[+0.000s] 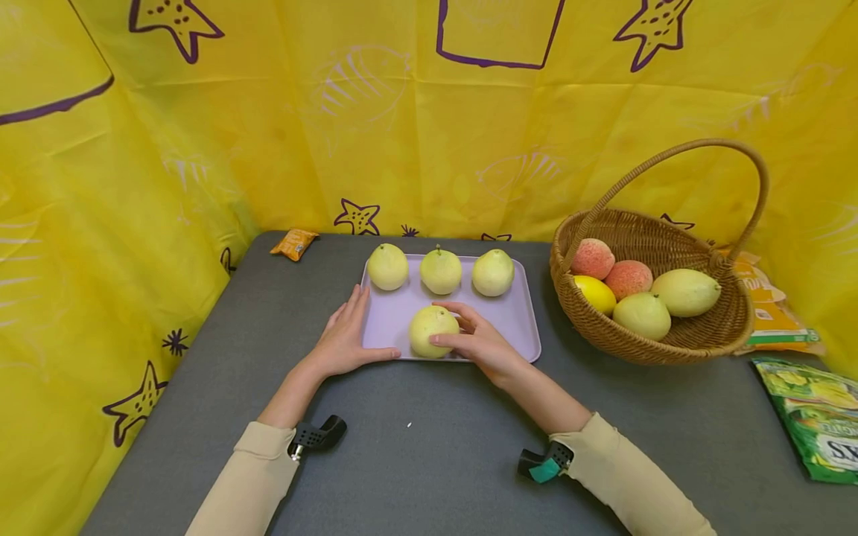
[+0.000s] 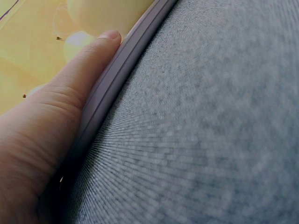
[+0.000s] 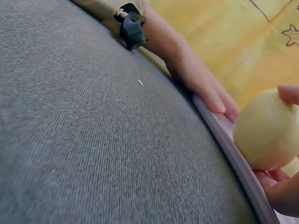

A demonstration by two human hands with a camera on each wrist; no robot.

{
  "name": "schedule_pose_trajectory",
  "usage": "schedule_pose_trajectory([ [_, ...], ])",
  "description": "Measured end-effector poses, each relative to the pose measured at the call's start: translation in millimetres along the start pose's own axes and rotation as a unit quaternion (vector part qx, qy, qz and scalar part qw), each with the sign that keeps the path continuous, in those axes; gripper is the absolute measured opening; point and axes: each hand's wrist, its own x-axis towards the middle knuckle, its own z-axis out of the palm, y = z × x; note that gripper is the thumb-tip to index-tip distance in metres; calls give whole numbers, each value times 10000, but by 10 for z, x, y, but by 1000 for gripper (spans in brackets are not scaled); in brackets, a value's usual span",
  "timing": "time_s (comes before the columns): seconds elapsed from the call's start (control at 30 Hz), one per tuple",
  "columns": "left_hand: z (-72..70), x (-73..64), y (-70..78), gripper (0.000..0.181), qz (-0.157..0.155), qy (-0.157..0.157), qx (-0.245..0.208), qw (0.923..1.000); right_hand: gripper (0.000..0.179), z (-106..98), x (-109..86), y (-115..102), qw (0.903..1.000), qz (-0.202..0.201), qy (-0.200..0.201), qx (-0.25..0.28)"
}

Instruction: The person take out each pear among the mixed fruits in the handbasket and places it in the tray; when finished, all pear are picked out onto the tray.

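Head view: on the dark grey cloth-covered bench [image 1: 415,461], near its far edge, a shallow lilac rectangular tray [image 1: 389,316] with rounded corners. Gripped between thumb and fingers of the right hand [image 1: 489,348], a round pale yellow-green fruit [image 1: 425,327], by the middle of the tray's near edge; whether lifted or resting on the tray, cannot tell. At the tray's near left corner, the left hand [image 1: 343,339], spread wide, thumb along the near edge, fingers along the left one. Lined up along the tray's far edge, three similar round fruits [image 1: 440,272]. Toward the bench's far right corner, a brown wicker basket [image 1: 596,339] of mixed fruit; by the far left corner, a small orange packet [image 1: 293,244].

Left wrist view: left thumb stretched straight against the tray's rim; other fingers out of sight.

Right wrist view: held fruit clasped from two sides, right hand partly cut off; farther along the rim, left hand touching the tray.
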Motion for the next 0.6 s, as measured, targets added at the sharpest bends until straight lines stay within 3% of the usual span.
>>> schedule_pose_trajectory([
  [0.6, -3, 0, -21, 134, 73, 45, -50, 10000, 63, 243, 248, 19, 9999, 150, 44, -66],
])
